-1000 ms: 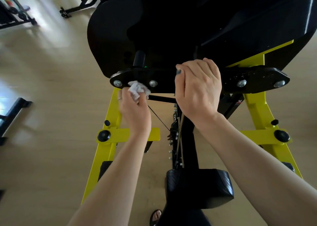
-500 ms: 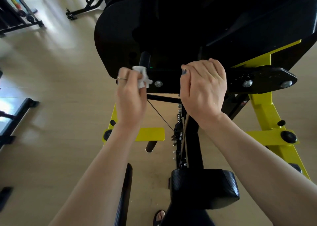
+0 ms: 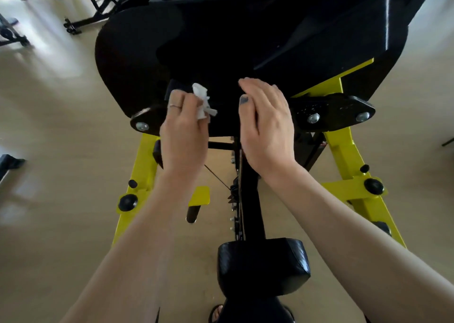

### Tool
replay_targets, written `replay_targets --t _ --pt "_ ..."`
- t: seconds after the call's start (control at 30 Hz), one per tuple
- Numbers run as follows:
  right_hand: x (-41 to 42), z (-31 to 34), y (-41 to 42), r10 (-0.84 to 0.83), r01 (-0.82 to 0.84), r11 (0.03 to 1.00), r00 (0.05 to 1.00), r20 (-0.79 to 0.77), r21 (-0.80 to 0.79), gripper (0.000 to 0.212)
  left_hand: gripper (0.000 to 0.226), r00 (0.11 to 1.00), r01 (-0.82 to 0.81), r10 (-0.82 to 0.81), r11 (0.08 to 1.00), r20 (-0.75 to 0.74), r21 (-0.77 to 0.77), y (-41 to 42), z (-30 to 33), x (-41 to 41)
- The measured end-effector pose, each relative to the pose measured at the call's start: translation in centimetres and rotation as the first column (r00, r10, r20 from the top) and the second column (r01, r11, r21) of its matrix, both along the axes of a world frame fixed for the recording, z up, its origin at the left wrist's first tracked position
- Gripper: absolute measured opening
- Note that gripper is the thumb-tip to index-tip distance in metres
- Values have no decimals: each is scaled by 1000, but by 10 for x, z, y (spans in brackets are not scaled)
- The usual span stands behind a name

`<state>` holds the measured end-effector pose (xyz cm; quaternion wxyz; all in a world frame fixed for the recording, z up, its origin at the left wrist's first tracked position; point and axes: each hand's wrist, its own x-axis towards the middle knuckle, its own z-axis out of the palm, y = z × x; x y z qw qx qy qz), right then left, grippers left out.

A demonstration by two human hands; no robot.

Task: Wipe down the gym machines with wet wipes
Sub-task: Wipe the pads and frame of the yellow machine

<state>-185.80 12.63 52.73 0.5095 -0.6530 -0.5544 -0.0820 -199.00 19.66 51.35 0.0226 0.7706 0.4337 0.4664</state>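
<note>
Since the earlier frames the left hand [image 3: 183, 136] has crept up from the left bolt of the black plate [image 3: 339, 111] toward the short black handle stub [image 3: 175, 88] above it, and the right hand [image 3: 266, 126] has loosened from a curled grip into flat, straight fingers held close together, laid against the middle of the machine. Going left to right: there's other gym gear on the floor [image 3: 49, 126] off in the top left corner, then the yellow frame leg [image 3: 140, 165], then the left hand pinching a crumpled white wipe [image 3: 202, 103] between thumb and fingers, pushed up against the big black cover [image 3: 221, 45] just beside that stub. Right hand next, then the plate's two shiny bolts, then the right yellow leg [image 3: 344, 155]. Black seat pad [image 3: 262, 268] sits down low in the centre. My read is we're mid-wipe on the plate and stub area, with most of this machine not yet touched. Next move probably wants the wipe wrapped around the stub or dragged rightward along the plate, and the right hand would have to get out of the way for that.
</note>
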Motion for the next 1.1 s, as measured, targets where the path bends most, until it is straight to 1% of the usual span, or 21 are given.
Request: replay_targets --t 0.03,0.1,0.17,0.23,0.3,0.33,0.37,0.43,0.5,0.53,0.57,0.6,0.7,0.77,0.83,0.9,0.97,1.03,1.07,1.1 --pt "5 3 -8 -15 15 1000 990 -138 -3 44 6 1000 13 -13 1000 -19 -8 -4 2 11" --pt "20 5 -25 -83 83 996 919 -385 -17 43 6 998 36 -37 999 -47 -15 -11 7 30" --pt "39 5 -40 -132 149 989 825 -550 -14 40 6 995 77 -80 996 -63 -45 -17 13 44" --pt "56 4 -51 -154 210 978 746 -648 11 39 10 994 100 -104 990 -36 -98 -17 19 50" --pt "69 2 -60 -164 253 967 683 -712 21 34 13 995 100 -101 984 2 -147 -13 25 49" --pt "74 1 -63 -160 256 966 660 -734 20 31 9 995 93 -88 983 35 -161 -11 29 48" --pt "77 1 -66 -151 250 968 641 -753 19 30 4 994 91 -80 982 68 -166 -12 36 48" --pt "78 1 -71 -122 220 975 614 -780 20 27 4 989 131 -121 984 87 -121 -18 51 56" --pt "77 3 -73 -108 184 983 606 -788 7 26 9 973 229 -229 973 -3 -36 -31 66 73" --pt "77 4 -74 -103 161 987 607 -788 -6 27 6 957 282 -283 959 -69 -18 -36 67 83" --pt "78 5 -75 -86 126 992 606 -791 -12 29 3 940 319 -320 947 -120 -25 -41 64 93" --pt "79 6 -75 -53 76 997 601 -797 -10 30 5 931 333 -336 942 -141 -45 -47 59 101" --pt "83 5 -78 37 -100 995 568 -822 -24 31 7 951 280 -287 957 -116 -70 -61 40 117" --pt "85 1 -79 29 -124 991 577 -816 -53 32 8 966 228 -231 973 -117 -39 -69 32 128" --pt "90 -4 -79 -23 -55 996 628 -778 -74 33 7 980 173 -175 985 -99 -28 -79 27 141" --pt "100 -6 -81 -94 37 995 716 -692 -97 33 8 993 111 -115 986 -23 -128 -85 20 150" --pt "112 -5 -83 -133 93 991 812 -568 -100 32 16 999 32 -32 967 2 -251 -87 9 155" --pt "125 -6 -82 -171 141 985 891 -421 -102 33 16 1000 -13 16 972 11 -236 -87 -1 161" --pt "132 -7 -81 -197 167 979 916 -350 -116 34 16 999 -25 35 973 39 -228 -88 -7 165" --pt "138 -9 -79 -221 187 972 932 -287 -140 37 18 994 -58 80 966 79 -252 -89 -13 170"
